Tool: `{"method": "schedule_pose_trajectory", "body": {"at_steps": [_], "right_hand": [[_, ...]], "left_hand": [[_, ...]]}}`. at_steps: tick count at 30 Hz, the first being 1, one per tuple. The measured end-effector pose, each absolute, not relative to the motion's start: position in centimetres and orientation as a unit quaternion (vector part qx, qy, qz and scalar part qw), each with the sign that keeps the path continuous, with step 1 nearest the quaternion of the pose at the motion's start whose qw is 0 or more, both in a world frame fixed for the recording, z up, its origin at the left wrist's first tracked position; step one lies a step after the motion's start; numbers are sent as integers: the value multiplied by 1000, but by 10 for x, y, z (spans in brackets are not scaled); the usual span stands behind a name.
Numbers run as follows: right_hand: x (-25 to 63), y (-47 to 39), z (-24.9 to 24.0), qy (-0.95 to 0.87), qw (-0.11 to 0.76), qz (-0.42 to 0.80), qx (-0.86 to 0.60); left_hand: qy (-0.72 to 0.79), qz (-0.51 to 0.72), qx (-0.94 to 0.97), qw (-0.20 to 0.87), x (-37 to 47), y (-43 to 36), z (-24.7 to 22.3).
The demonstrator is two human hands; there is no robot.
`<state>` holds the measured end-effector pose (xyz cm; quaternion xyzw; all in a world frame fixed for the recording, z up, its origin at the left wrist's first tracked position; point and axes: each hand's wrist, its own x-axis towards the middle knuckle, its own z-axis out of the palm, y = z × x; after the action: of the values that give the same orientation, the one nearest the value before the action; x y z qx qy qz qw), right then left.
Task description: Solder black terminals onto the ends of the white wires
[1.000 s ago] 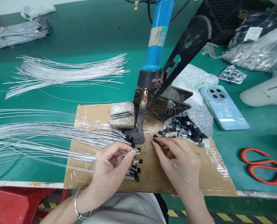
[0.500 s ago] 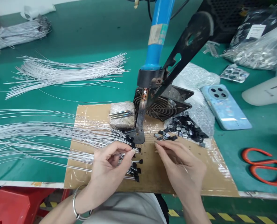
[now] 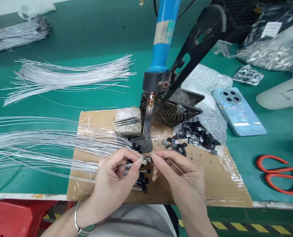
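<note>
My left hand [image 3: 115, 179] is closed in a pinch on a white wire, with a small silvery piece [image 3: 143, 160] showing at the fingertips. Close against it, my right hand [image 3: 183, 174] pinches a small black connector [image 3: 150, 159]. A thin metallic wire [image 3: 186, 176] also runs from between the right fingers down across that hand. Beneath and left of my left hand lie white wires [image 3: 97, 140], several tipped with black ends [image 3: 144, 181]. Just above both hands, a soldering iron [image 3: 148, 123] points down in its stand. My fingers partly hide the contact point.
Loose black connectors [image 3: 198, 135] lie on bubble wrap [image 3: 203, 77] and cardboard [image 3: 210, 184]. Behind the iron is a black fan [image 3: 170, 112]; beside it, a wrapped block [image 3: 129, 130] carries thin rods. To the right are a phone [image 3: 245, 115] and red-handled scissors [image 3: 282, 177]. Another wire bundle [image 3: 74, 77] lies back left.
My right hand has moved left from near the loose black connectors, bringing a small black connector to my left fingertips. My left hand has stayed almost in place. The view has shifted slightly.
</note>
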<state>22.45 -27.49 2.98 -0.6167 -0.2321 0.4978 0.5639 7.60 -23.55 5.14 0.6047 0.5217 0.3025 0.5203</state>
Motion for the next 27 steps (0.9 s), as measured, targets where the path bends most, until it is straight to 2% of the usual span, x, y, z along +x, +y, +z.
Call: {"method": "schedule_pose_trajectory", "body": {"at_steps": [20,27], "right_hand": [[220,-278,29,-253,568,499,-604],[214,-283,31,-325,560,413,-641]], "left_hand": [[514,314,600,527,79,-230,57],[514,311,596,533,81,-230,54]]}}
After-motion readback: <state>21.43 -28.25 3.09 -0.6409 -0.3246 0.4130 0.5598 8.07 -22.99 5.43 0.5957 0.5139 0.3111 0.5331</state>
